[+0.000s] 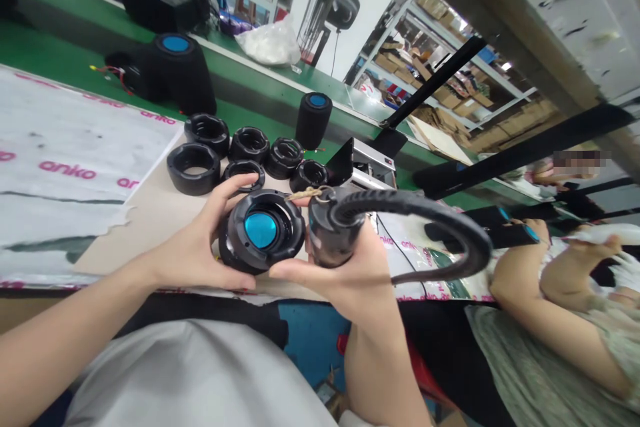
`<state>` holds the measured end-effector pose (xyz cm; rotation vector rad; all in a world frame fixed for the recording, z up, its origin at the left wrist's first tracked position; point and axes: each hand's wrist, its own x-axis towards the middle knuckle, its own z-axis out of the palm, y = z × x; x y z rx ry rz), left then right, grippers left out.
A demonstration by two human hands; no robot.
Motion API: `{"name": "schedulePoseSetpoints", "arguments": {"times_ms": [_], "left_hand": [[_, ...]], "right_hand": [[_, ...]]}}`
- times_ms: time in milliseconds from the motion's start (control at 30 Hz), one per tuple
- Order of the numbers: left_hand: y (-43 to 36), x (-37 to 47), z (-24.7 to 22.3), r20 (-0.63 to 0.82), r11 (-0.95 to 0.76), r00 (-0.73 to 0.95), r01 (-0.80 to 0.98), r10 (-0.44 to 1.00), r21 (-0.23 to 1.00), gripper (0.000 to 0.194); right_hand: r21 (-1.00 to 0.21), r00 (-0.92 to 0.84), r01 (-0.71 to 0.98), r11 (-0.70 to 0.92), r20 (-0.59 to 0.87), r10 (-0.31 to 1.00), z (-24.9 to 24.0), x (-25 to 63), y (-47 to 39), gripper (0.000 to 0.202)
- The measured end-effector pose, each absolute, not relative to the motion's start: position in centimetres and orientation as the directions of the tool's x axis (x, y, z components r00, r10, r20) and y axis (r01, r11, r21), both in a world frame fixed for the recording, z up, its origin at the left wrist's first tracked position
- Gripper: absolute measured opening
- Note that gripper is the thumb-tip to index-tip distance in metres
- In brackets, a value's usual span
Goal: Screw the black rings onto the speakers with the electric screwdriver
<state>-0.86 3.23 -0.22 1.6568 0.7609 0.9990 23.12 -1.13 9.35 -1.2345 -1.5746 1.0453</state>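
My left hand [205, 240] is wrapped round the left side of a black cylindrical speaker [230, 240] that shows a blue disc in its end. A black ring [295, 230] sits at that end, around the disc. In my right hand [345, 273] is a black power tool [333, 230] with a thick cable curving off to the right; the fingers of that hand also reach the ring's right edge. The tool's tip is hidden. Several loose black rings [193, 167] lie just beyond my hands on a beige sheet [145, 233].
Dark speakers [314, 123] with blue ends stand on the green surface [240, 97] behind the rings. A silver box [373, 167] is right of them. At the right, a person's arms [540, 300] are near more speakers. Printed white sheeting [65, 167] covers the left.
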Motion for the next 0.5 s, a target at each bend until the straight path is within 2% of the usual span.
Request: {"name": "schedulePoseSetpoints", "arguments": {"times_ms": [167, 333, 433, 500], "left_hand": [[4.1, -1.1, -0.4, 0.314, -0.337, 0.513, -0.05, 0.799, 0.94, 0.132], [4.9, -1.0, 0.2, 0.305, -0.304, 0.568, -0.1, 0.765, 0.947, 0.121], [5.1, -1.0, 0.2, 0.325, -0.342, 0.572, -0.081, 0.753, 0.936, 0.113], [5.1, -1.0, 0.1, 0.289, -0.318, 0.586, -0.056, 0.757, 0.946, 0.106]], "right_hand": [[-0.962, -0.276, 0.197, 0.191, 0.133, 0.952, 9.8, 24.0, 0.1, 0.074], [-0.929, -0.312, 0.235, 0.287, 0.208, 0.927, 10.4, 23.7, 0.5, 0.071], [-0.933, -0.223, 0.164, 0.321, 0.282, 0.933, 11.1, 23.8, 0.5, 0.063], [-0.932, -0.124, 0.082, 0.353, 0.342, 0.932, 11.6, 24.1, 0.5, 0.058]]}}
